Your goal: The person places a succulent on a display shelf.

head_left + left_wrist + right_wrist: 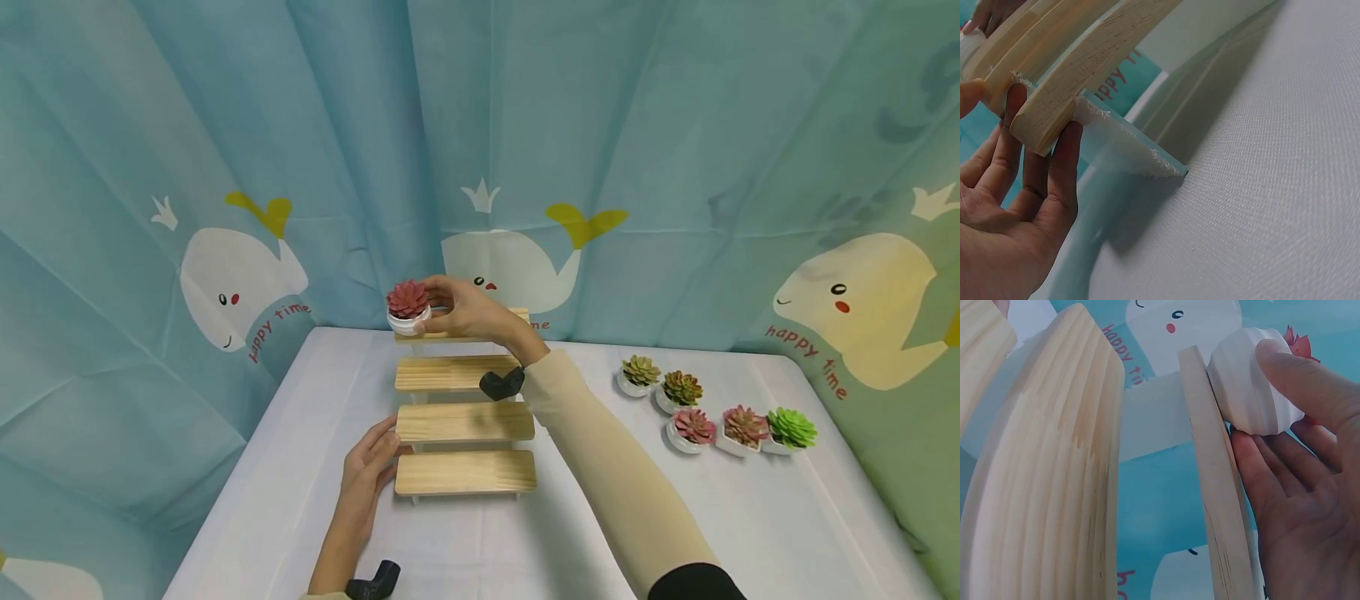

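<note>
A tiered wooden stand (465,473) with stepped planks on pale supports stands on the table. At the left end of its top plank (1213,487), my right hand (468,310) grips a red succulent (408,298) by its white ribbed pot (1250,381). Thumb and fingers lie on either side of the pot, whose base meets the plank. My left hand (367,467) holds the stand's left side near the second plank (465,422) from the front. In the left wrist view, its fingertips (1067,139) touch the plank ends from below, with the thumb by a plank further back.
On the right side of the white-covered table (585,517) are several potted succulents: two olive-green ones (641,371), two pinkish ones (693,427) and a bright green one (792,427). A blue curtain (525,125) with whale prints hangs directly behind the table.
</note>
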`<state>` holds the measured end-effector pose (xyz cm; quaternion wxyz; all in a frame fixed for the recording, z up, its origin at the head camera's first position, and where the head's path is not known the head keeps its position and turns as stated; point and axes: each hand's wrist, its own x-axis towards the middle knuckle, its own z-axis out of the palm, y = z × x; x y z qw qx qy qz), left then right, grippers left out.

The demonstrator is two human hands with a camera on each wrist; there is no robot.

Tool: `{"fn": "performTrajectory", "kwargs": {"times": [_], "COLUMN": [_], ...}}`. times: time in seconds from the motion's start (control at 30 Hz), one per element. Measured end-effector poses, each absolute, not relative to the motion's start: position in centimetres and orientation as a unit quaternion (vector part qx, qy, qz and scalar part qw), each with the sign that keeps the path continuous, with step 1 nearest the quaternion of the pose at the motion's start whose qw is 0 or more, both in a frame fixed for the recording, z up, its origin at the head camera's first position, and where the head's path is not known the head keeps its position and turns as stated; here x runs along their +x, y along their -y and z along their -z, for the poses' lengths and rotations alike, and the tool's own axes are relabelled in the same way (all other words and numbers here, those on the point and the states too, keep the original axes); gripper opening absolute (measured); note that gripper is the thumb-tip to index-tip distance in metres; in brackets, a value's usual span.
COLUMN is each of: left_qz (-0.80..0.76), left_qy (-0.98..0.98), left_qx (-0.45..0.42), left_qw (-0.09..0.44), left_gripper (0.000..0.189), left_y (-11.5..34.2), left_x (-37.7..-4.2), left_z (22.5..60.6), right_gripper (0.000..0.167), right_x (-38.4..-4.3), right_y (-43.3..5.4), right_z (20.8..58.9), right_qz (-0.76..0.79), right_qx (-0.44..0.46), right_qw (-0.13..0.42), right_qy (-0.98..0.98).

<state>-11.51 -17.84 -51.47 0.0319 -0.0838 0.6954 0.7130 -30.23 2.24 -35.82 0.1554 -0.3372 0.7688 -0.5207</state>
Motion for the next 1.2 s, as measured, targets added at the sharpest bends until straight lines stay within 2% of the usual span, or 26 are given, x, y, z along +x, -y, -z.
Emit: {"fn": "performTrajectory", "kwargs": {"times": [0.77, 1.2], "left_qz": [-0.725, -0.717], "left_qy": [-0.682, -0.690], "left_qx": [-0.095, -0.091], "left_qw": [0.031, 0.032], "left_gripper": [0.049, 0.049], "left_y": [17.9, 17.8], "left_x": [-11.5, -11.5], "left_z": [51.7, 51.7], "right_gripper": [0.063, 0.061], "right_x": [-30.4, -29.4], "right_y": [-2.4, -4.9], "right_z": [35.8, 36.3], "right_qz": [0.518, 0.548], "right_qx": [-0.347, -0.348], "right_qw": [0.163, 0.145], "right_qy": [-0.764, -0.746]}}
